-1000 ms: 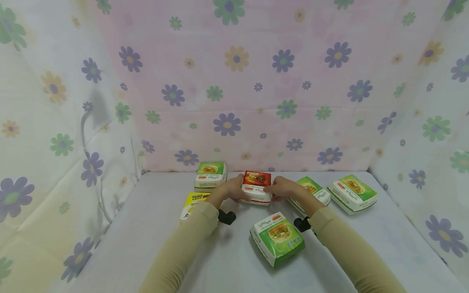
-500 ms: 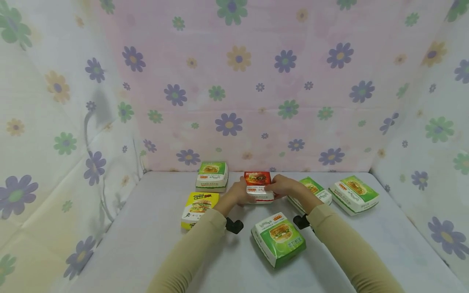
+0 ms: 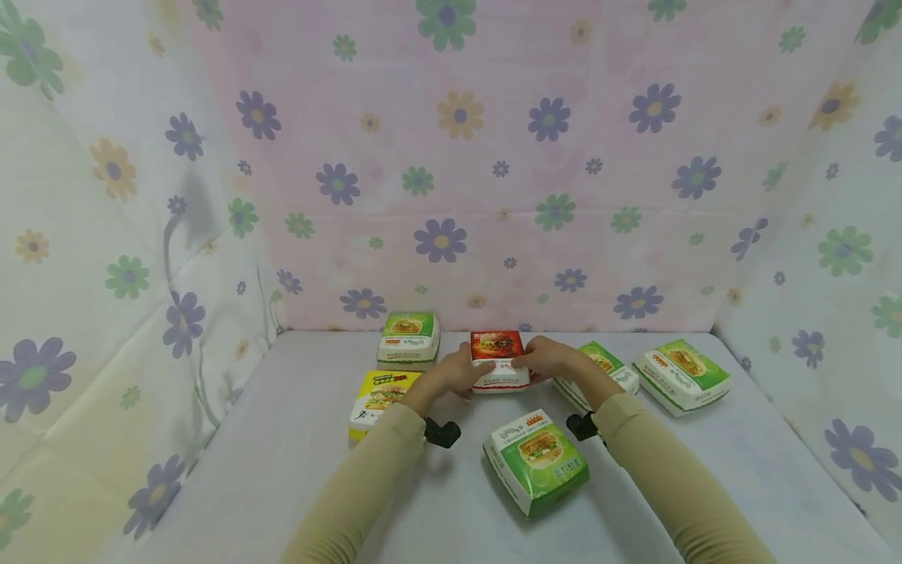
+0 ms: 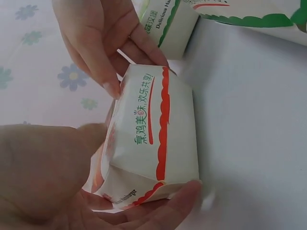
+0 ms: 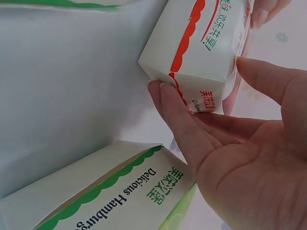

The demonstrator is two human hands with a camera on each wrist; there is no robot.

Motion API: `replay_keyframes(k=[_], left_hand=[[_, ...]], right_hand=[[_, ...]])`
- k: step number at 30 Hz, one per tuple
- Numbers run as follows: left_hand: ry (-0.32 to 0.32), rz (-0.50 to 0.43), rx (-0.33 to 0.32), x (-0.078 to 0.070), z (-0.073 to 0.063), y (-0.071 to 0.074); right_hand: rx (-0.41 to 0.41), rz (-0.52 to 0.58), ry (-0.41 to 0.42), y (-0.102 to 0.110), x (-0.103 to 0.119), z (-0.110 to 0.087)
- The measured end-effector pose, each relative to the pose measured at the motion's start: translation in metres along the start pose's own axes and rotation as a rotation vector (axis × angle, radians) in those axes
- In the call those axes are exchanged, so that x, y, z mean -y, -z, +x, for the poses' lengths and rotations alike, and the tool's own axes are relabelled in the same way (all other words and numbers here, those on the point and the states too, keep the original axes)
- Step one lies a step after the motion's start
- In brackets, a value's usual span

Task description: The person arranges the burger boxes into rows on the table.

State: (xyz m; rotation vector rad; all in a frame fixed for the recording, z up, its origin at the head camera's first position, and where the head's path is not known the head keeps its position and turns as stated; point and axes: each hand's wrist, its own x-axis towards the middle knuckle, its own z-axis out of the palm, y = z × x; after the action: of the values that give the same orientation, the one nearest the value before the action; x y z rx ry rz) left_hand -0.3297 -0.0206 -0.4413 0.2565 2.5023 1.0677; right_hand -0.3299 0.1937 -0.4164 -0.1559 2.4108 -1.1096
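Note:
A red and white hamburger box [image 3: 497, 362] stands near the back of the table, gripped from both sides. My left hand [image 3: 454, 371] holds its left side, thumb on the top and fingers along the lower side. On the opposite side my right hand [image 3: 548, 359] grips it, thumb on the top front corner. In the left wrist view the box [image 4: 144, 120] shows its white side with a red scalloped band, the left hand [image 4: 43, 177] at its near end. The right wrist view shows the right hand [image 5: 244, 148] with fingers under the box's end [image 5: 192, 52].
Green and white hamburger boxes stand at back left [image 3: 407, 341], right of the right hand [image 3: 604, 366], far right [image 3: 682, 374] and in front [image 3: 537, 460]. A yellow box [image 3: 380, 395] is partly behind the left sleeve. Flowered cloth walls [image 3: 486, 298] bound the white table [image 3: 254, 470].
The red box stays in both hands, nearly in place. The left hand and forearm have shifted slightly, and more of the yellow box shows than a second ago. The other boxes have not moved.

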Motion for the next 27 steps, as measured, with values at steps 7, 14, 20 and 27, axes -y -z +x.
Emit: replay_keyframes(k=[7, 14, 20, 27], left_hand=[[0.013, -0.038, -0.006, 0.0044, 0.0009, -0.0011], [0.001, 0.005, -0.003, 0.0056, -0.0036, -0.0004], [0.010, 0.016, -0.007, 0.0071, -0.0028, -0.0005], [0.066, -0.124, -0.002, 0.0037, -0.0045, 0.0012]], right_hand=[[-0.004, -0.023, -0.018, -0.0001, -0.0015, 0.0021], [-0.015, -0.046, -0.017, -0.0014, 0.0009, -0.0005], [-0.017, -0.030, -0.020, -0.0022, 0.0002, -0.0011], [-0.024, -0.046, -0.010, -0.0013, -0.0009, -0.0041]])
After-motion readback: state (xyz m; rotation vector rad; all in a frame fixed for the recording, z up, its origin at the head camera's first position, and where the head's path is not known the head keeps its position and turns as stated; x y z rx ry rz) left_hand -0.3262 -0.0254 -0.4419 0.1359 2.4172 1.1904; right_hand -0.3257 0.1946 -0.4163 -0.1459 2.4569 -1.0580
